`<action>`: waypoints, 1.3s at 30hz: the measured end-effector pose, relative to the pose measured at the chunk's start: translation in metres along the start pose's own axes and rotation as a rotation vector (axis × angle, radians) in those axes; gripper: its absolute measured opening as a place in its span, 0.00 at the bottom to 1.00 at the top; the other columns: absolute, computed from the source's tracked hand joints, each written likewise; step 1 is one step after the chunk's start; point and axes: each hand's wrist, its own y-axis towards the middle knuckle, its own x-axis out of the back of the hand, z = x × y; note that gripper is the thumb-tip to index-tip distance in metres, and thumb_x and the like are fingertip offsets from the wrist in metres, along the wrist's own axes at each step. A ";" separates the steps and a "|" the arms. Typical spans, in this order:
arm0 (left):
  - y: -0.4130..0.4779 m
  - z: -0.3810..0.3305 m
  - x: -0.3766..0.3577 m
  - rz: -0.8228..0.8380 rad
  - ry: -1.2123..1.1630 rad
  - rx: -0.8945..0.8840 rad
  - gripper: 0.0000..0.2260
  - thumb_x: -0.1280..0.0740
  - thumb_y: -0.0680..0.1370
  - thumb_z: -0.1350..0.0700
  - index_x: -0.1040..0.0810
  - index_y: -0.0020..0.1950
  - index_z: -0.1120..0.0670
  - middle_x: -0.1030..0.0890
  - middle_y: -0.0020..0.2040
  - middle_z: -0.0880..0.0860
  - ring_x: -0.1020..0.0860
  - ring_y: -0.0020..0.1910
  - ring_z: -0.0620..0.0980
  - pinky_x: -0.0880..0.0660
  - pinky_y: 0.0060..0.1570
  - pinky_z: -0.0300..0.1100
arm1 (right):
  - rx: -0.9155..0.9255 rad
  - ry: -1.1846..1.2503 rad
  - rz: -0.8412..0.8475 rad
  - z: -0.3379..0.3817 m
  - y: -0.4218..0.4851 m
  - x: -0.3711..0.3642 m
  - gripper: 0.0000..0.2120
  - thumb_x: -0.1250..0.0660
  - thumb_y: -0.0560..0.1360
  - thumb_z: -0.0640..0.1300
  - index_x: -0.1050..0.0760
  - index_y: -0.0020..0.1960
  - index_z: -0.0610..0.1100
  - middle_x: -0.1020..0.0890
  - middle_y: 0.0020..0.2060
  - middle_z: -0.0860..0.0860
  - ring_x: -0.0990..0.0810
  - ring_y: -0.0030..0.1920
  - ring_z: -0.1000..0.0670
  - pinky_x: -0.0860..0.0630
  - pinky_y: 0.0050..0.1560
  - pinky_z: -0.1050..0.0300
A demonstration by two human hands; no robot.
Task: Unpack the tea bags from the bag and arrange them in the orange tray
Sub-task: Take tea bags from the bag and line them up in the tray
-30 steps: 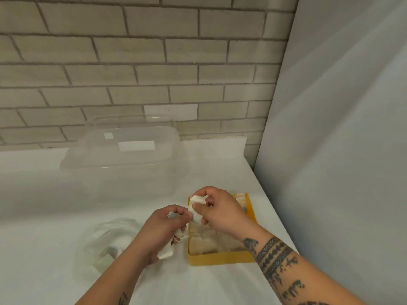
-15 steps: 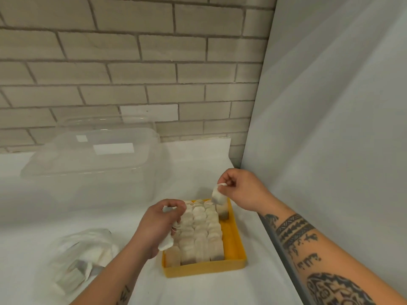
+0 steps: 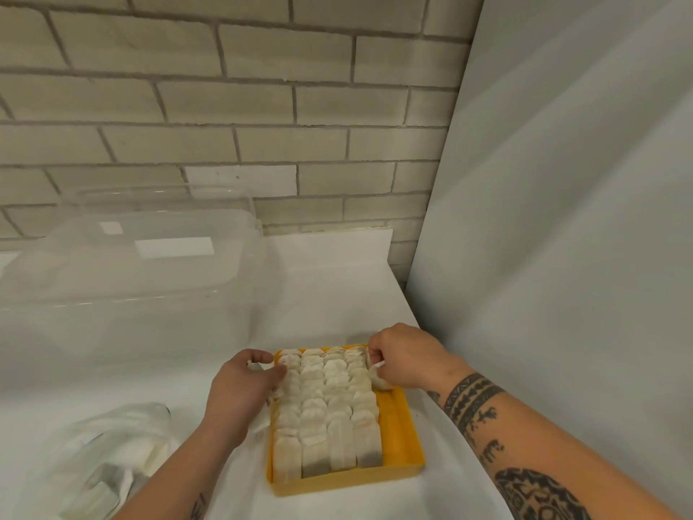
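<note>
The orange tray (image 3: 398, 418) lies on the white counter, filled with several overlapping rows of tea bags (image 3: 326, 407); a strip along its right side is bare. My right hand (image 3: 403, 360) pinches one tea bag (image 3: 379, 377) and holds it down at the far end of that bare strip. My left hand (image 3: 242, 388) rests at the tray's left edge, fingers curled around a few white tea bags that are mostly hidden. A clear plastic bag (image 3: 101, 463) with more tea bags lies at the lower left.
A large clear plastic lid or container (image 3: 131, 257) stands behind at the left against the brick wall. A grey panel (image 3: 562, 238) rises close on the right of the tray.
My right hand has carried its tea bag from above the tray's far right corner down into the tray's right side. My left hand has shifted to the tray's left edge. The view has tilted down.
</note>
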 end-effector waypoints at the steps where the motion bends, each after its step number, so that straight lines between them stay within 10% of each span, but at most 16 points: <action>1: 0.001 0.000 0.000 0.001 0.031 -0.002 0.07 0.24 0.73 0.56 0.19 0.48 0.48 0.16 0.34 0.54 0.21 0.30 0.51 0.25 0.36 0.43 | 0.008 -0.037 -0.004 0.000 0.002 -0.002 0.08 0.34 0.72 0.41 0.22 0.47 0.51 0.24 0.43 0.53 0.24 0.45 0.50 0.29 0.40 0.58; 25: 0.007 0.002 0.004 0.012 -0.027 0.054 0.06 0.23 0.71 0.58 0.16 0.45 0.51 0.17 0.32 0.53 0.23 0.30 0.51 0.24 0.39 0.47 | -0.095 -0.306 -0.214 0.001 0.021 -0.021 0.13 0.30 0.73 0.50 0.21 0.56 0.46 0.27 0.58 0.47 0.30 0.59 0.45 0.27 0.51 0.51; 39: -0.036 -0.043 -0.017 0.417 -0.775 0.422 0.11 0.34 0.81 0.47 0.22 0.46 0.53 0.22 0.35 0.51 0.29 0.20 0.45 0.36 0.15 0.32 | 0.233 0.628 -0.337 0.048 -0.041 -0.013 0.11 0.27 0.75 0.50 0.21 0.57 0.58 0.26 0.49 0.61 0.26 0.52 0.61 0.29 0.55 0.68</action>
